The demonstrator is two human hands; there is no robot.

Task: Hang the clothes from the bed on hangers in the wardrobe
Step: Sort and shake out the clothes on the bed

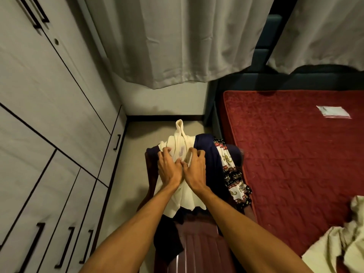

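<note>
A cream garment [182,146] lies on top of a pile of clothes draped over the back of a dark red chair [199,247]. Under it are a navy garment [206,154] and a patterned black, white and red cloth [234,174]. My left hand [169,166] and my right hand [194,168] sit side by side on the cream garment, fingers curled and digging into its fabric near the neck. The wardrobe [49,134] stands at the left with its doors closed. No hanger is visible.
The bed with a red mattress [295,154] fills the right side, with a small plastic packet [332,112] on it and a cream cloth [338,243] at its near corner. Grey curtains [177,46] hang behind. A narrow floor strip runs between wardrobe and chair.
</note>
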